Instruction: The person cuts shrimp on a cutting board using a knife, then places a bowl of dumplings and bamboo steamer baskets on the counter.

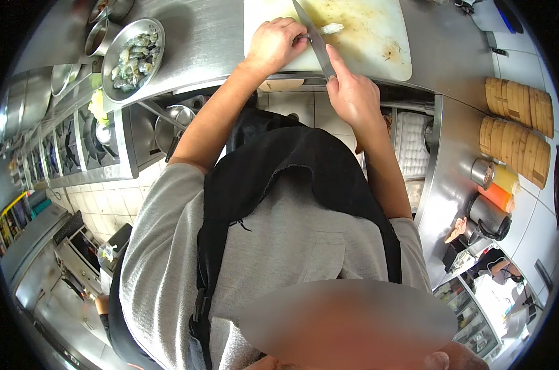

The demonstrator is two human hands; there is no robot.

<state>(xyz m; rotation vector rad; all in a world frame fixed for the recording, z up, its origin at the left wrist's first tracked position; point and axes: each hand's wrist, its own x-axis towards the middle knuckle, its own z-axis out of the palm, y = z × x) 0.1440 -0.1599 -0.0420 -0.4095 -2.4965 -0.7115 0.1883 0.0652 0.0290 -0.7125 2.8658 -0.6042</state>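
My right hand (352, 92) is closed around the handle of a large kitchen knife (319, 49). The blade points away from me across a white cutting board (378, 37). My left hand (274, 42) rests on the board's left part, its curled fingers pinching a small greyish shrimp (302, 37) against the blade's left side. The fingers cover most of that shrimp. Just right of the blade lies a whitish peeled piece (332, 28), apparently shrimp meat. Yellowish-brown stains mark the board. To the left, a metal bowl (159, 46) holds several raw grey shrimp (133, 61).
Metal pots (101, 38) stand beyond the bowl. Bamboo steamers (515, 145), an orange bottle (496, 197) and a metal container (481, 172) line the right counter. A stove (91, 145) is at left. Another person's arm (102, 305) shows behind me at lower left.
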